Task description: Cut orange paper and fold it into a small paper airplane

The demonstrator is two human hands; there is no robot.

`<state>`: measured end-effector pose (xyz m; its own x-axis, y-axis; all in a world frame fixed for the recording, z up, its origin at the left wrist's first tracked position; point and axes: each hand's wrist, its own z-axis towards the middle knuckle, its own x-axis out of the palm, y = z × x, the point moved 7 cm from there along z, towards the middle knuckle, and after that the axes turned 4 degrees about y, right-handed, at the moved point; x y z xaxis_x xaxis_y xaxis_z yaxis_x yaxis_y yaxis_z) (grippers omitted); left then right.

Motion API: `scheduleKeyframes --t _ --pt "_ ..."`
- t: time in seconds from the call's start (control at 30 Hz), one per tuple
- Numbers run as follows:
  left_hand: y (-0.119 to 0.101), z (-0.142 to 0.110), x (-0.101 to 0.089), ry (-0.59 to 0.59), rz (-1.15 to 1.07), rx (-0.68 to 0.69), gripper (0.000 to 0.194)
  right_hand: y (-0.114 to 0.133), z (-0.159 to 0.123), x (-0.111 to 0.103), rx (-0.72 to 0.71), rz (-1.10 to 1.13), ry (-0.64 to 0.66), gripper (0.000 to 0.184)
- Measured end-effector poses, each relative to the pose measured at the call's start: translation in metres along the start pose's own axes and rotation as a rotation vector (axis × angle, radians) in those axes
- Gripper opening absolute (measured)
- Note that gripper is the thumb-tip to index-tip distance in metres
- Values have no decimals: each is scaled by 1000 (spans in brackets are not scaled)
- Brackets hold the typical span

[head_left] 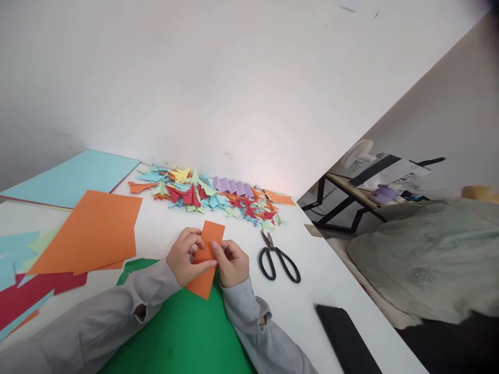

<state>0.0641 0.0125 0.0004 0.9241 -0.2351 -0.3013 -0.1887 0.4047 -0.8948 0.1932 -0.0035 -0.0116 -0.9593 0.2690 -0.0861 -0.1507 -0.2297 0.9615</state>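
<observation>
Between my two hands is a narrow orange strip of paper (213, 231), tilted, held above a green cloth or apron (179, 327) near the table's front edge. My left hand (187, 257) grips the strip from its left side, thumb lying across the front. From the right, my right hand (233, 262) pinches the same strip, with its thumb on the paper's face and the other fingers curled behind. The hands nearly meet at the middle of the strip. Whether the paper is folded there is hidden by the fingers.
Black-handled scissors (268, 254) lie right of my hands, a black flat object (346, 337) nearer the front. Folded paper shapes (191, 195) pile along the wall. Orange sheets (93, 234), a light blue sheet (86, 174) and red scraps (50, 291) lie left. A draped chair (421, 254) stands right.
</observation>
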Motion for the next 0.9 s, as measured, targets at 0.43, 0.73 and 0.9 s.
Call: scheduleKeyframes --t 0.43,0.73,0.9 --pt "0 -1 5 4 10 -29 32 2 0 0 2 -48 100 36" --pt "5 -1 8 28 -159 -108 31 -8 1 5 78 35 126 37" --pt "8 -1 13 109 -313 -171 33 -11 3 8 134 112 146 40"
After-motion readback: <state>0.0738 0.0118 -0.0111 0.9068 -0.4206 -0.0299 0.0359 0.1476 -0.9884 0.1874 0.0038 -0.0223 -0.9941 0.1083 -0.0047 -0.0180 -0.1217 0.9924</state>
